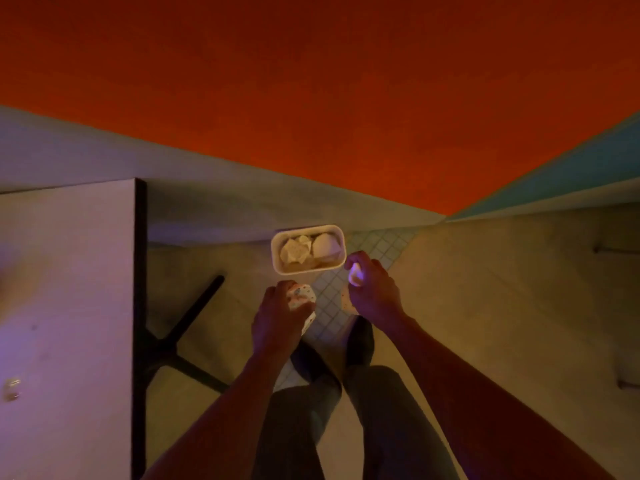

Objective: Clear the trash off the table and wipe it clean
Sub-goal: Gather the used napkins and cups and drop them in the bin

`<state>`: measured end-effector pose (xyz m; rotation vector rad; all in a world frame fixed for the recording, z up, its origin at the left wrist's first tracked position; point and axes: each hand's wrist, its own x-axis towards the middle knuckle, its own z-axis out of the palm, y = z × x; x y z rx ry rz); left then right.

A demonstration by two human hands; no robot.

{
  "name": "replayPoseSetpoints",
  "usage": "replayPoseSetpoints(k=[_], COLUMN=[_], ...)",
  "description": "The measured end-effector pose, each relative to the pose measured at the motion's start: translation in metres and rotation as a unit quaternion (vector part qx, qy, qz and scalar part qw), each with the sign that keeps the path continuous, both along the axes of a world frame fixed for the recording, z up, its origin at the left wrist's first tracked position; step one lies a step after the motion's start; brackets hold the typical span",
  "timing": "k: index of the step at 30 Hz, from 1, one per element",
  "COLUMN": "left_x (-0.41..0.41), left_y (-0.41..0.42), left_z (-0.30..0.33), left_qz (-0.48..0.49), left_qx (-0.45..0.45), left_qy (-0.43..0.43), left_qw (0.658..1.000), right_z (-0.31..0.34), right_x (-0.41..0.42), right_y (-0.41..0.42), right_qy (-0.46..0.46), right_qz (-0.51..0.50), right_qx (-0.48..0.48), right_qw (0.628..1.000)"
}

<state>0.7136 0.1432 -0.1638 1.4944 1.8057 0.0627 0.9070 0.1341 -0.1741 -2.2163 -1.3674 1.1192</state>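
Left hand (pixel 277 315) grips a spotted wrapper (pixel 302 296), right hand (pixel 372 287) pinches a pale scrap (pixel 355 275); released short of the bin (pixel 341 237) (already half full), both probably hit the floor.

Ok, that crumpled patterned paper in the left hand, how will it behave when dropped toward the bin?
The patterned paper looks thin and creased, so it is probably floppy and light. Gripped by the left hand, it sits short of the bin, so it might drift or miss. Probably not fragile.
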Motion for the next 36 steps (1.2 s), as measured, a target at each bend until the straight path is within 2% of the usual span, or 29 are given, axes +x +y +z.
replayPoseSetpoints(k=[5, 9, 14, 16, 19, 22, 25, 27, 28, 29, 30, 31, 32, 34, 35, 36], left_x=[-0.016, -0.022, -0.017, -0.016, -0.015, -0.014, -0.016, -0.016, -0.013, -0.012, -0.010, -0.010, -0.008, -0.009, -0.010, -0.011], left_y=[0.027, 0.062, 0.098, 0.110, 0.129, 0.144, 0.159, 0.164, 0.164, 0.164, 0.167, 0.169, 0.170, 0.173, 0.172, 0.173], left_z=[-0.091, -0.164, -0.246, -0.280, -0.332, -0.370, -0.401, -0.416, -0.420, -0.427, -0.432, -0.437, -0.441, -0.447, -0.449, -0.450], left_qz=[0.004, -0.001, -0.032, -0.052, -0.064, -0.079, -0.133, -0.140, -0.088, -0.072, -0.011, -0.031, -0.011, -0.085, -0.197, -0.262], left_qx=[0.004, 0.033, 0.152, 0.189, 0.164, 0.117, 0.095, 0.040, 0.005, 0.015, 0.003, 0.014, 0.003, 0.009, 0.005, 0.013], left_qy=[-0.009, 0.007, -0.021, -0.038, -0.037, -0.045, 0.002, -0.002, -0.055, -0.074, -0.104, -0.101, -0.114, -0.083, -0.018, 0.052], left_qw=[1.000, 0.999, 0.988, 0.980, 0.984, 0.989, 0.987, 0.989, 0.995, 0.995, 0.994, 0.994, 0.993, 0.993, 0.980, 0.964], right_z=[-0.080, -0.151, -0.223, -0.255, -0.310, -0.358, -0.393, -0.414, -0.423, -0.432, -0.438, -0.443, -0.449, -0.455, -0.459, -0.463], right_x=[-0.015, -0.026, -0.039, -0.044, -0.051, -0.050, -0.048, -0.046, -0.045, -0.043, -0.041, -0.039, -0.039, -0.042, -0.045, -0.047], right_y=[0.031, 0.072, 0.118, 0.129, 0.136, 0.139, 0.145, 0.147, 0.145, 0.145, 0.146, 0.147, 0.149, 0.151, 0.151, 0.152], right_qy=[-0.030, 0.000, -0.016, -0.044, -0.084, -0.086, -0.063, -0.079, -0.092, -0.103, -0.108, -0.106, -0.102, -0.097, -0.102, -0.109], right_qz=[0.017, 0.012, -0.017, 0.019, 0.097, 0.142, 0.171, 0.205, 0.204, 0.193, 0.181, 0.177, 0.178, 0.178, 0.174, 0.169], right_qx=[0.040, 0.007, 0.081, 0.128, 0.163, 0.134, 0.044, -0.029, -0.048, -0.060, -0.069, -0.070, -0.064, -0.053, -0.048, -0.043], right_qw=[0.999, 1.000, 0.996, 0.991, 0.978, 0.977, 0.982, 0.975, 0.974, 0.974, 0.975, 0.976, 0.977, 0.978, 0.978, 0.979])
